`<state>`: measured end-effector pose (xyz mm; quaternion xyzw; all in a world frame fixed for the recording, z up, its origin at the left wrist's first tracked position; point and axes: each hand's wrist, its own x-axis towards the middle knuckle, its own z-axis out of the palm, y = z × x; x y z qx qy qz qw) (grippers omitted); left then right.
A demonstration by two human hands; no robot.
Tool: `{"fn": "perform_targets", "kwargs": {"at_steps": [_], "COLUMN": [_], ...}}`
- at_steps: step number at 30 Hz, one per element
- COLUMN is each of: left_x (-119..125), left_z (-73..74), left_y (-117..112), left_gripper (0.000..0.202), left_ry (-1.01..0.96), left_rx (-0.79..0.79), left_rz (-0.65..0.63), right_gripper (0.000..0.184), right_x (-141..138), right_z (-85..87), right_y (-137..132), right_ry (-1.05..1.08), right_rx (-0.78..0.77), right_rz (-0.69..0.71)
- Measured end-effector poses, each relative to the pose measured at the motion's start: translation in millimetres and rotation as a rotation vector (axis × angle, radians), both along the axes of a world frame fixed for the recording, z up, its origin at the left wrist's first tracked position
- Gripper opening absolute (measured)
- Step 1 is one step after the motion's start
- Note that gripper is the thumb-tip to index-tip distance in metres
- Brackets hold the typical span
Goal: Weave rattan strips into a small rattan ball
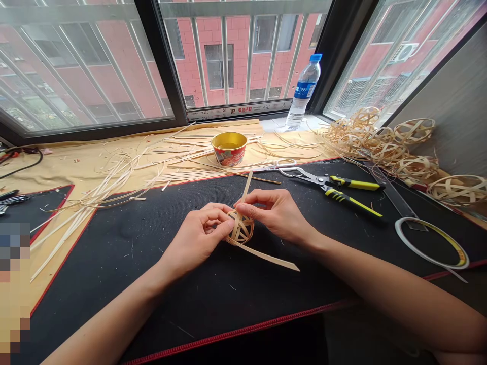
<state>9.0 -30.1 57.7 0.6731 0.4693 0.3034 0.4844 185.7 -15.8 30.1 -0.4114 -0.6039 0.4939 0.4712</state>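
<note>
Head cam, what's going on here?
A person holds a small woven ball of thin pale strips, the left hand gripping it and the right hand pinching a strip at its top. Loose strips lie on a tan cloth. Yellow-handled pliers rest on the black desk mat, and similar woven balls are piled at right.

We see smooth, matt bamboo strips point(239, 228) woven into a ball, steel pliers point(327, 183) with rubbery yellow-and-black grips, and a rough black fabric mat point(198, 314).
</note>
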Motion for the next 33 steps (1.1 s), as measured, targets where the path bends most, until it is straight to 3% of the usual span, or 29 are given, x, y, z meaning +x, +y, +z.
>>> {"fn": "perform_targets", "kwargs": {"at_steps": [14,26,29,33], "left_x": [0,-1,-3,-6], "left_z": [2.8,0.3,-0.2,-1.7], "left_y": [-2,-4,-6,-10], "left_gripper": [0.022,0.022,0.023,0.022], "left_ry": [0.063,0.071,0.141,0.228], "left_rx": [0.045,0.066,0.163,0.371], "left_rz": [0.018,0.012,0.051,0.149], "right_gripper": [0.023,0.023,0.026,0.026], "right_x": [-2,-1,-1,-2], "right_z": [2.0,4.3,1.8,-6.6], "right_y": [-2,0,3,9], "right_ry": [0.026,0.001,0.076,0.295], "right_rx": [-0.020,-0.066,-0.149,-0.371], "right_rz": [0.036,-0.023,-0.006,-0.001]}}
